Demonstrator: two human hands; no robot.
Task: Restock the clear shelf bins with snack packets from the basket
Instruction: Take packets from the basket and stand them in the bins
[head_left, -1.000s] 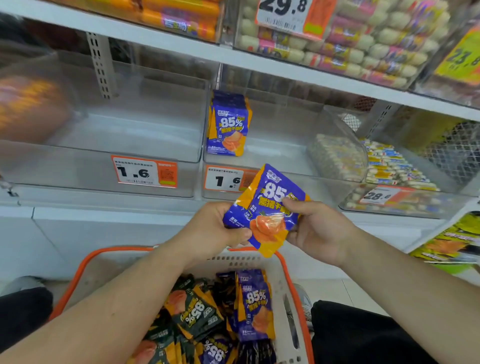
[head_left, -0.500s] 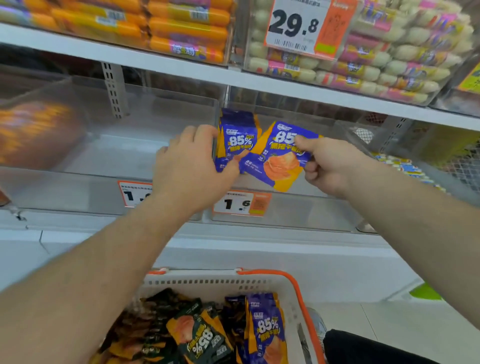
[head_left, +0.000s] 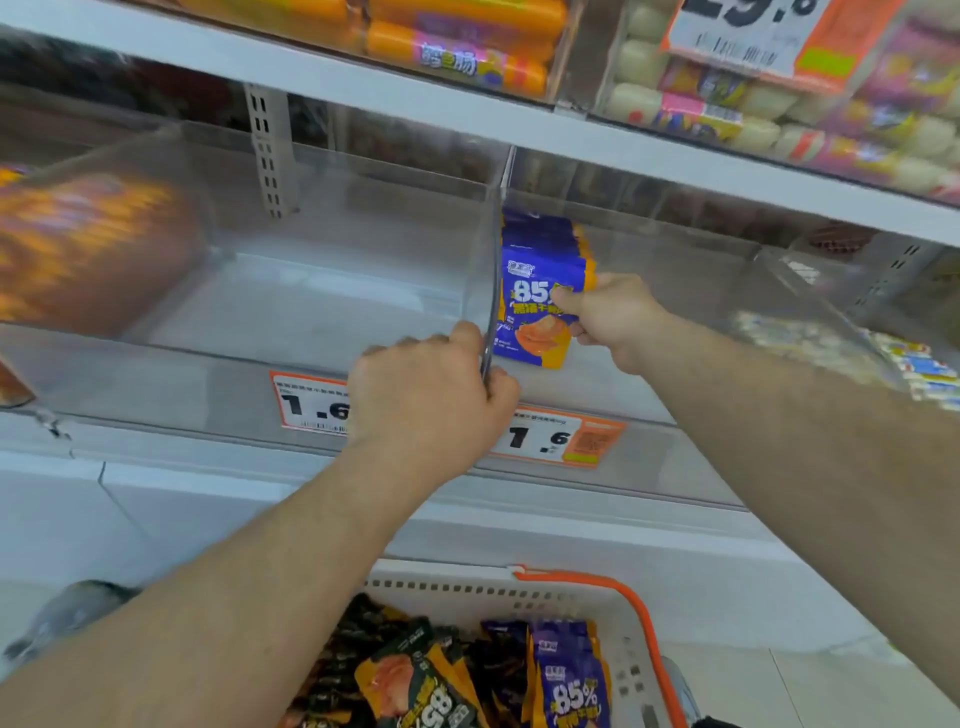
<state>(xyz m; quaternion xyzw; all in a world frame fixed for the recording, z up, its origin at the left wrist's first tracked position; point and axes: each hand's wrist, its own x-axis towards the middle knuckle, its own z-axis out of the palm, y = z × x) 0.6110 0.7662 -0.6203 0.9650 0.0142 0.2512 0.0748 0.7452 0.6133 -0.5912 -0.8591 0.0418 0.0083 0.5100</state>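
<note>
At the left front corner of the middle clear bin (head_left: 675, 291), right hand (head_left: 608, 317) pinches a blue-and-orange snack packet (head_left: 535, 312), thumb on its front face, fingers curled behind; packet upright, at the front of a short row of same packets (head_left: 540, 234) standing against the bin's left wall. Left hand (head_left: 431, 395) curls over the clear divider wall (head_left: 488, 291) between this bin and the left clear bin (head_left: 311, 291), fingers wrapped on the wall's front edge, thumb on the right side of it. Whether the held packet's bottom edge touches the bin floor is hard to say, view is blurred there. Orange price tags reading 1.6 (head_left: 306, 405) (head_left: 556, 439) sit on the front lips of both bins, the left one partly covered by the left hand. Below, white basket with orange rim (head_left: 597, 592) holds more packets, blue ones (head_left: 569, 680) at right side, dark green and orange ones (head_left: 415, 686) at left. Upper shelf (head_left: 363, 88) carries orange sausage packs (head_left: 457, 52) and pale wrapped snacks (head_left: 727, 104). Right-hand bin (head_left: 831, 332) holds small pale packets, blurred.
</note>
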